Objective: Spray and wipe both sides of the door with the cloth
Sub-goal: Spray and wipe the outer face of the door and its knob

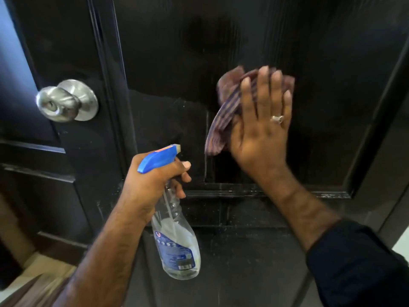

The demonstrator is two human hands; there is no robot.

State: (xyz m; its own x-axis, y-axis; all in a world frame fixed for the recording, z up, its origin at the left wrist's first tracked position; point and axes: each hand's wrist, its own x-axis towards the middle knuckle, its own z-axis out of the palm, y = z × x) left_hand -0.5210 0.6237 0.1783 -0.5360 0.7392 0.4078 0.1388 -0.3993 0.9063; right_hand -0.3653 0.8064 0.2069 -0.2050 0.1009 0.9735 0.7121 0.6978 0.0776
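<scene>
A black panelled door [276,36] fills the view. My right hand [263,127] presses a striped purple-brown cloth [228,100] flat against the door's upper panel, fingers straight and spread, a ring on one finger. Part of the cloth hangs out to the left of the palm. My left hand [155,178] grips the neck of a clear spray bottle [177,244] with a blue trigger head, held below and left of the cloth, its nozzle pointing at the door. The bottle holds a little liquid.
A round silver door knob [66,100] sticks out at the left side of the door. Raised moulding [232,192] frames the panel below my right hand. Pale floor [33,278] shows at bottom left and a light strip at far right.
</scene>
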